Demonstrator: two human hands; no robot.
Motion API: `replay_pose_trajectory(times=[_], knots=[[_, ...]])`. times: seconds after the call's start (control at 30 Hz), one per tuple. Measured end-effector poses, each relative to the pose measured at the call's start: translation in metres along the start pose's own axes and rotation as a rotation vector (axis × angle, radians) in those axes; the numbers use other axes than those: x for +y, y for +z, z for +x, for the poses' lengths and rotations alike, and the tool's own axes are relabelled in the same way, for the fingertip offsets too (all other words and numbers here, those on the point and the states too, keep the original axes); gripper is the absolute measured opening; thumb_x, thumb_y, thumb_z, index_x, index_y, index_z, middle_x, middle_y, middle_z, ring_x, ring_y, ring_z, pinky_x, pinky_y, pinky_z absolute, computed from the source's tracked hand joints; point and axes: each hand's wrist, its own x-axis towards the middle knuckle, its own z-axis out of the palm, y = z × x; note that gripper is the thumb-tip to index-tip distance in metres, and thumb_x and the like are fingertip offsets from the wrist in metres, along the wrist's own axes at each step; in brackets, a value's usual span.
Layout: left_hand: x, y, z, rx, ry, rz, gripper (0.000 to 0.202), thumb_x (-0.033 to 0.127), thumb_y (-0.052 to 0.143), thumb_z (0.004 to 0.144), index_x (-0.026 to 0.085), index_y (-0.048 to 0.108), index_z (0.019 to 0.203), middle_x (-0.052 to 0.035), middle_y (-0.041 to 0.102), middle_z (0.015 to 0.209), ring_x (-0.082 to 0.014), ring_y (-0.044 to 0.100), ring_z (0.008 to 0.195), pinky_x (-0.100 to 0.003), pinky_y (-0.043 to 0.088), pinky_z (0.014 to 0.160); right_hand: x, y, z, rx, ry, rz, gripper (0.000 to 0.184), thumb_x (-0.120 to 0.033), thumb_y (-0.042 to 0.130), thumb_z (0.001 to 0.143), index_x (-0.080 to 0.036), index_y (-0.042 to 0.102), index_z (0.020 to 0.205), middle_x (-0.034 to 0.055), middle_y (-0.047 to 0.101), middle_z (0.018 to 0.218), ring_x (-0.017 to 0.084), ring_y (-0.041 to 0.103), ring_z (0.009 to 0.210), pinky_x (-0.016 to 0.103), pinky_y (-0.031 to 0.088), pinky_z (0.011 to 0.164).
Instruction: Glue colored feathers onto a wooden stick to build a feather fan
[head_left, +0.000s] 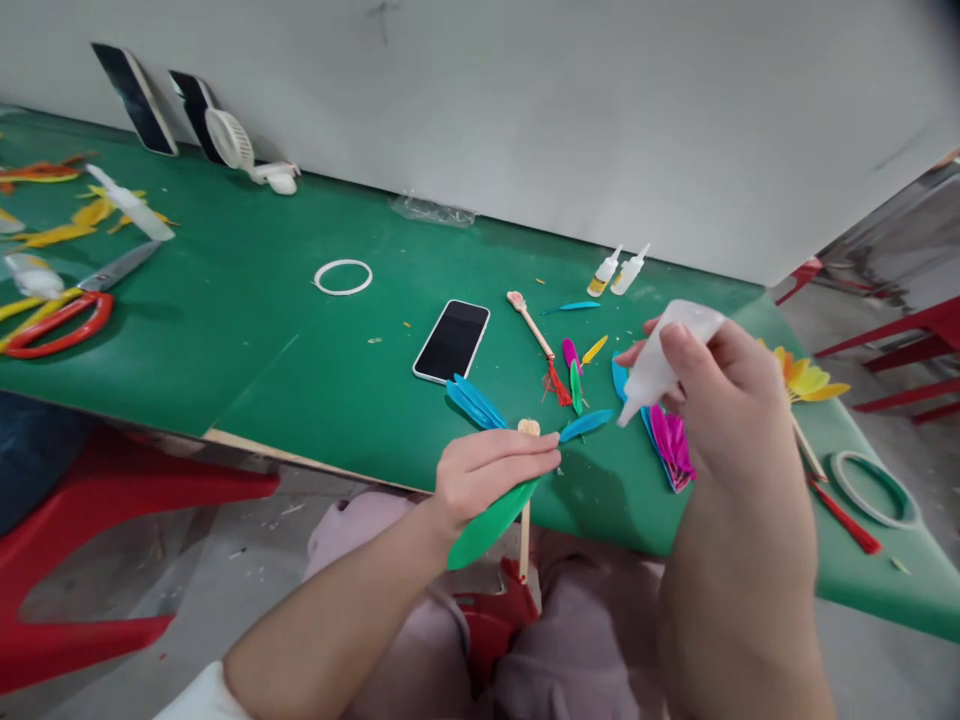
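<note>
In my head view, my left hand [496, 468] pinches a wooden stick [525, 545], blue feathers [477, 402] and a green feather [487, 528] over the near edge of the green worktop [247, 260]; my right hand [739, 390] grips a white squeeze bottle [660, 358], nozzle tilted down.

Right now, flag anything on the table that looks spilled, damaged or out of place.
The crumpled plastic by the wall looks like litter, and loose scraps dot the table. No spill shows below the bottle tilted in the right hand.

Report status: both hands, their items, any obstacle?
Left hand holding pale wooden stick among blue and green feathers. Right hand holding white plastic bottle, nozzle down. Nothing visibly blocking hands.
</note>
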Motion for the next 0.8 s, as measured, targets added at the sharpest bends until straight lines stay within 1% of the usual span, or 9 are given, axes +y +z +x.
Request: replay_pose_trajectory(times=[0.07, 0.13, 0.23, 0.33, 0.43, 0.5, 0.6, 0.7, 0.8], knots=[[0.003, 0.0, 0.001, -0.016, 0.022, 0.02, 0.021, 0.016, 0.048, 0.086, 0.011, 0.067, 0.093, -0.0126, 0.068, 0.096, -0.0149, 0.064, 0.09, -0.024, 0.053, 0.081, -0.007, 0.003, -0.01, -0.044, -0.012, 0.14, 0.029, -0.042, 0.06, 0.074, -0.021, 0.06, 0.093, 0.0003, 0.064, 0.072, 0.008, 0.051, 0.049, 0.021, 0.036, 0.04], [0.005, 0.0, 0.002, -0.029, 0.05, 0.036, 0.02, 0.014, 0.049, 0.085, 0.01, 0.066, 0.095, -0.0128, 0.068, 0.096, -0.0154, 0.064, 0.091, -0.025, 0.053, 0.081, -0.014, 0.008, -0.019, -0.052, -0.041, 0.194, 0.029, -0.038, 0.062, 0.073, -0.02, 0.061, 0.096, 0.0007, 0.065, 0.074, 0.009, 0.053, 0.052, 0.021, 0.039, 0.041], [0.006, 0.0, 0.0, -0.032, 0.072, 0.05, 0.02, 0.013, 0.049, 0.085, 0.009, 0.066, 0.095, -0.0134, 0.068, 0.095, -0.0154, 0.064, 0.092, -0.024, 0.052, 0.083, -0.024, 0.016, -0.029, 0.027, -0.055, 0.213, 0.02, -0.036, 0.059, 0.076, -0.019, 0.064, 0.087, 0.0013, 0.064, 0.072, 0.011, 0.058, 0.059, 0.023, 0.043, 0.045], [0.008, 0.0, -0.001, -0.036, 0.081, 0.047, 0.019, 0.013, 0.05, 0.085, 0.008, 0.066, 0.094, -0.014, 0.068, 0.096, -0.0157, 0.063, 0.093, -0.024, 0.053, 0.082, -0.027, 0.021, -0.033, 0.066, -0.058, 0.173, 0.017, -0.038, 0.058, 0.077, -0.022, 0.064, 0.08, 0.001, 0.064, 0.071, 0.013, 0.059, 0.058, 0.024, 0.043, 0.045], [0.01, 0.0, -0.002, -0.05, 0.092, 0.04, 0.02, 0.013, 0.049, 0.085, 0.007, 0.065, 0.094, -0.0144, 0.068, 0.096, -0.0159, 0.063, 0.093, -0.024, 0.053, 0.081, -0.026, 0.024, -0.034, 0.087, -0.081, 0.146, 0.018, -0.04, 0.058, 0.077, -0.022, 0.064, 0.076, 0.0005, 0.063, 0.067, 0.013, 0.058, 0.054, 0.025, 0.041, 0.042], [0.01, 0.001, -0.001, -0.066, 0.105, 0.052, 0.018, 0.012, 0.051, 0.084, 0.007, 0.065, 0.094, -0.0141, 0.068, 0.096, -0.0159, 0.063, 0.093, -0.023, 0.053, 0.081, -0.024, 0.027, -0.034, 0.164, -0.118, 0.172, 0.017, -0.037, 0.057, 0.078, -0.021, 0.063, 0.074, -0.0001, 0.062, 0.063, 0.012, 0.056, 0.051, 0.025, 0.04, 0.04], [0.007, 0.004, -0.001, -0.051, 0.196, 0.081, 0.017, 0.01, 0.058, 0.079, 0.008, 0.064, 0.094, -0.0114, 0.069, 0.095, -0.0153, 0.064, 0.092, -0.021, 0.054, 0.08, -0.021, 0.035, -0.034, 0.256, -0.165, 0.238, 0.014, -0.031, 0.057, 0.078, -0.021, 0.062, 0.07, -0.0007, 0.061, 0.064, 0.011, 0.055, 0.051, 0.024, 0.04, 0.04], [0.002, 0.007, -0.003, -0.024, 0.27, 0.097, 0.02, 0.008, 0.062, 0.075, 0.009, 0.063, 0.095, -0.0101, 0.069, 0.095, -0.0156, 0.064, 0.092, -0.02, 0.055, 0.081, -0.018, 0.04, -0.035, 0.259, -0.186, 0.279, 0.013, -0.032, 0.057, 0.077, -0.022, 0.062, 0.071, -0.0007, 0.061, 0.067, 0.012, 0.058, 0.056, 0.024, 0.042, 0.043], [-0.002, 0.009, -0.006, -0.028, 0.259, 0.1, 0.022, 0.009, 0.061, 0.076, 0.01, 0.063, 0.098, -0.0097, 0.068, 0.098, -0.0163, 0.064, 0.093, -0.021, 0.055, 0.081, -0.013, 0.041, -0.035, 0.237, -0.208, 0.273, 0.014, -0.036, 0.056, 0.078, -0.023, 0.06, 0.073, 0.0004, 0.06, 0.07, 0.015, 0.061, 0.062, 0.027, 0.045, 0.047]])
